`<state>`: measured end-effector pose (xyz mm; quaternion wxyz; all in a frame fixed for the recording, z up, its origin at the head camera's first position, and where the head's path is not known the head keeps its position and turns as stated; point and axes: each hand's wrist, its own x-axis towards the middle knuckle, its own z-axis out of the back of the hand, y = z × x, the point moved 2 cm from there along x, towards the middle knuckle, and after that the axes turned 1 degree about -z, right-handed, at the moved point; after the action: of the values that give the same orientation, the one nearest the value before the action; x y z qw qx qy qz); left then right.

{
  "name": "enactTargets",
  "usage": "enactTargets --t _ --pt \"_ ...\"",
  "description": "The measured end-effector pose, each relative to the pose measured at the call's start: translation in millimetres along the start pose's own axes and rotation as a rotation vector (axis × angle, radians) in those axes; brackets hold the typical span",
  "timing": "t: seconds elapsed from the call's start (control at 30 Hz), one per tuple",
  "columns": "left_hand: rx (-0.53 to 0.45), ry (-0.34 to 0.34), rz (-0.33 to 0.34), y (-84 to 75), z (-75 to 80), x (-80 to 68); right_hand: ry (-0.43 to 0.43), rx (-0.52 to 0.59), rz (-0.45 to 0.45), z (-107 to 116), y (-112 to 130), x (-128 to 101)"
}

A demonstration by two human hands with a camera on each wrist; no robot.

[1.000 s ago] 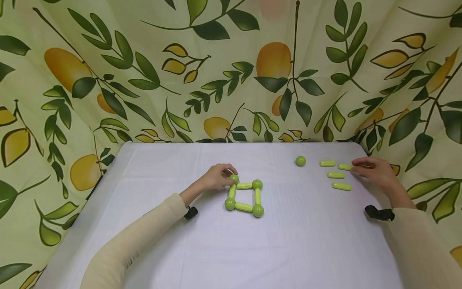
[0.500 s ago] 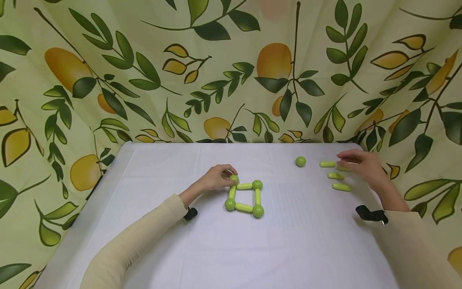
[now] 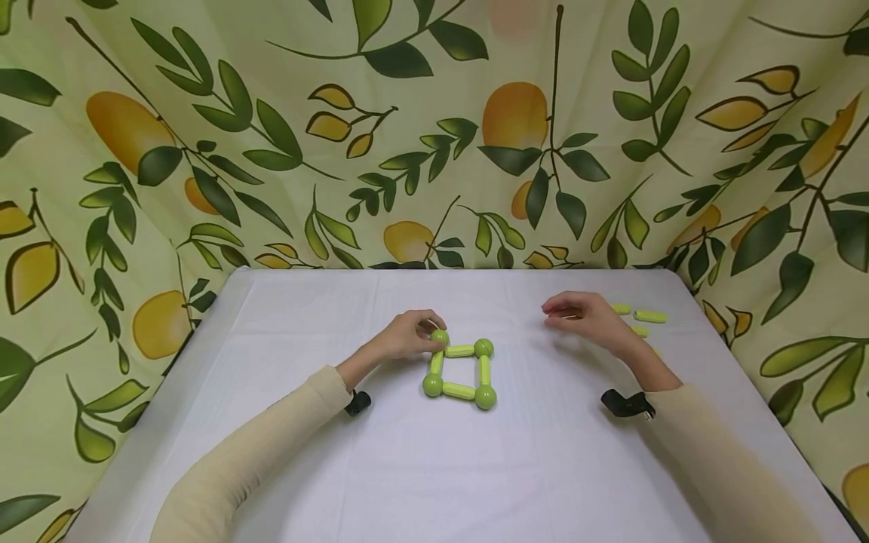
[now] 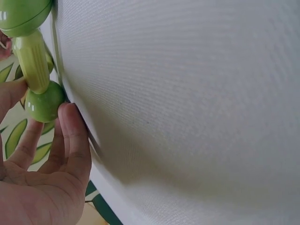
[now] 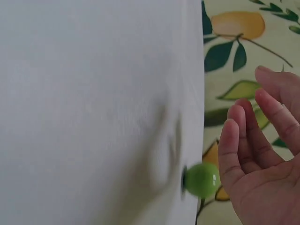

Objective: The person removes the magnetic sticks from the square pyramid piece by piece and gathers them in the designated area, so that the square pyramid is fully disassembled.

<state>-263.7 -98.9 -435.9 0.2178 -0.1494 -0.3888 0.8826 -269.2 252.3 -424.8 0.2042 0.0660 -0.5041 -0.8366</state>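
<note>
A square frame of green balls joined by yellow-green ribbed rods lies on the white table; one rod (image 3: 459, 391) forms its near side. My left hand (image 3: 407, 335) pinches the ball (image 4: 45, 102) at the frame's far left corner between thumb and fingers. Over the table to the right of the frame hovers my right hand (image 3: 589, 323), fingers relaxed and holding nothing. A loose green ball (image 5: 201, 180) shows beside its fingers in the right wrist view; in the head view the hand hides that ball.
Several loose yellow-green rods (image 3: 649, 317) lie on the white-covered table (image 3: 434, 475) beyond and right of the right hand, partly hidden by it. A curtain (image 3: 434, 136) printed with fruit and leaves stands behind the table and along its sides.
My right hand has moved left, away from the loose rods to over the spot of the loose ball. The left hand keeps its hold on the frame's corner ball.
</note>
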Motion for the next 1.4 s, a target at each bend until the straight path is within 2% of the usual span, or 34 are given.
enactTargets --t 0.23,0.53,0.73,1.0,1.23,1.4 --pt "-0.002 0.002 -0.005 2.0 -0.2 -0.6 0.093 0.033 0.029 -35.4 9.0 19.4" --pt "-0.006 0.000 -0.011 4.2 0.8 -1.5 0.246 0.019 0.028 -80.1 20.0 34.4" --pt "-0.018 -0.001 -0.012 4.9 0.8 -0.7 0.345 -0.023 0.057 -98.7 26.5 41.5" --pt "-0.012 -0.003 -0.021 2.8 1.0 -1.1 0.330 -0.057 0.062 -100.6 26.1 42.3" --pt "-0.018 -0.003 -0.035 2.9 1.7 -1.9 0.292 0.000 0.018 -95.0 56.8 28.6" --pt "-0.022 -0.002 -0.048 4.5 1.4 -2.2 0.257 0.014 0.016 -96.2 39.7 30.3"
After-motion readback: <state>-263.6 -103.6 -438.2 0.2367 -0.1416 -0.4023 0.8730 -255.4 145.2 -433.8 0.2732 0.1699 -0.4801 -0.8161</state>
